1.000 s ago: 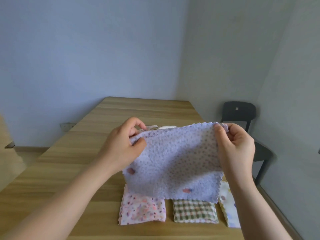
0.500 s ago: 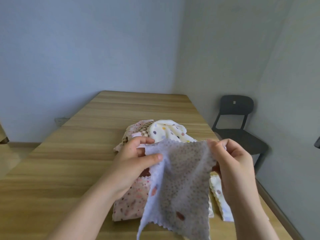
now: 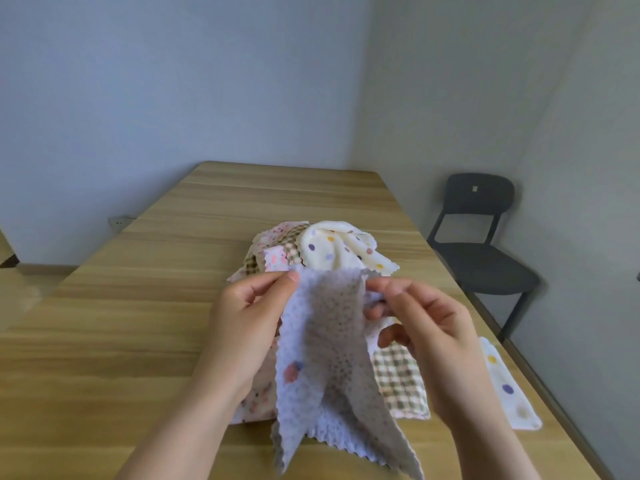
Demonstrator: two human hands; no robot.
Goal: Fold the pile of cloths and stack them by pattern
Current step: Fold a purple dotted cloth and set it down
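Note:
A lilac speckled cloth (image 3: 329,368) hangs in the air in front of me, creased down its middle. My left hand (image 3: 249,317) pinches its top left corner and my right hand (image 3: 422,327) pinches its top right corner, the two hands close together. Behind it lies the unfolded pile (image 3: 311,251) of pink, checked and cream dotted cloths. Near me on the table are three folded cloths: a pink flowered one (image 3: 256,403) partly hidden, a green checked one (image 3: 401,382), and a cream dotted one (image 3: 509,389) at the right edge.
The wooden table (image 3: 138,323) stretches away to the far wall. A dark chair (image 3: 485,251) stands at the right beside the table. A wall socket (image 3: 117,221) sits low on the left wall.
My hands have come together, so the cloth spread wide a second ago now hangs creased and narrow. The view has tilted down, showing more of the pile.

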